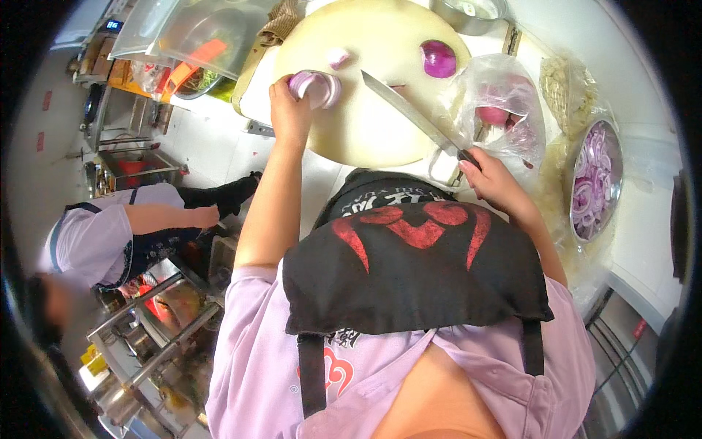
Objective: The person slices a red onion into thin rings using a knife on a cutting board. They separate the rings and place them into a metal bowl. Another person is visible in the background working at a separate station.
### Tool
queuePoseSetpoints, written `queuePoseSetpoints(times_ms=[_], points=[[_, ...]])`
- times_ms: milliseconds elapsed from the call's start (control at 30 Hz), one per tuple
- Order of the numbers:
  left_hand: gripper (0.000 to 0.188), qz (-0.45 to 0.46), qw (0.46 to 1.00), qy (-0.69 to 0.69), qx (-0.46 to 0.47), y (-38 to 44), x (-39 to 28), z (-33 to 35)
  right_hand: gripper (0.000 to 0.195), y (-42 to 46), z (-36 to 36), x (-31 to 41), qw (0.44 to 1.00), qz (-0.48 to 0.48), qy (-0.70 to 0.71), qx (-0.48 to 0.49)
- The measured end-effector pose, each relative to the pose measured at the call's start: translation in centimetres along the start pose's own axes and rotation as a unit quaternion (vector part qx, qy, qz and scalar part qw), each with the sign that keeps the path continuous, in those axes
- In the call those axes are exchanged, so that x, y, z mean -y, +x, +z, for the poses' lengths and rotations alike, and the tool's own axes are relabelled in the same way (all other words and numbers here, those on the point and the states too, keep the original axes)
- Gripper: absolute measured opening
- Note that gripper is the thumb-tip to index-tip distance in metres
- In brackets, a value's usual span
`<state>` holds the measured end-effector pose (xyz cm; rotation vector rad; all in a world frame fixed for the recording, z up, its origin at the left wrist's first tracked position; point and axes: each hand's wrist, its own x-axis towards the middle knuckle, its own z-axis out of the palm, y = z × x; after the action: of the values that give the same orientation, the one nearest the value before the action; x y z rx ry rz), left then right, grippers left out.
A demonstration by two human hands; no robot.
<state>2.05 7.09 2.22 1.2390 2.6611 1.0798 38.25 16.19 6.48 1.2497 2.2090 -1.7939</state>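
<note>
My left hand [289,112] grips a bunch of cut red onion slices [321,89] at the left side of a round, pale yellow cutting board [356,134]. In my right hand [491,176] is the black handle of a kitchen knife [408,110]. Its blade slants over the board, tip toward the far left, apart from the slices. A small onion piece [338,57] lies just beyond the slices. Farther right on the board rests a purple onion piece [439,59], outer skin side up. A thin reddish scrap [397,86] is near the blade.
Right of the board sits a clear plastic bag [521,93] with red onions inside. Beyond my right arm stands a metal bowl [621,181] of onion rings. A brown cloth [278,23] and another metal bowl [474,24] border the board's far side. A co-worker [93,236] is at left.
</note>
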Motion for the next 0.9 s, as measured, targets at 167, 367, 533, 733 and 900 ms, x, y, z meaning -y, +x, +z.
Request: queuePoseSetpoints(times_ms=[167, 367, 533, 733, 900], points=[[0.045, 0.306, 0.946, 0.075, -0.08, -1.4, 1.8, 0.1, 0.031, 0.5, 0.4, -0.3, 1.0, 0.007, 0.022, 0.003], [0.057, 0.347, 0.926, 0.098, 0.107, -7.3, 1.9, -1.0, 0.03, 0.6, 0.6, 0.0, 1.0, -0.001, 0.024, -0.001], [0.06, 0.176, 0.984, -0.03, 0.022, -6.9, 1.5, -1.8, 0.027, 0.9, 1.0, -0.1, 0.997, 0.0, 0.074, 0.017], [0.082, 0.015, 0.979, -0.15, 0.138, -5.4, 1.1, 0.4, 0.024, 2.0, 2.3, 2.3, 0.998, -0.012, 0.04, 0.053], [0.077, -0.03, 0.979, -0.167, 0.114, -6.3, 0.7, 1.2, 0.026, 2.6, 3.3, 2.5, 0.994, -0.006, 0.077, 0.076]])
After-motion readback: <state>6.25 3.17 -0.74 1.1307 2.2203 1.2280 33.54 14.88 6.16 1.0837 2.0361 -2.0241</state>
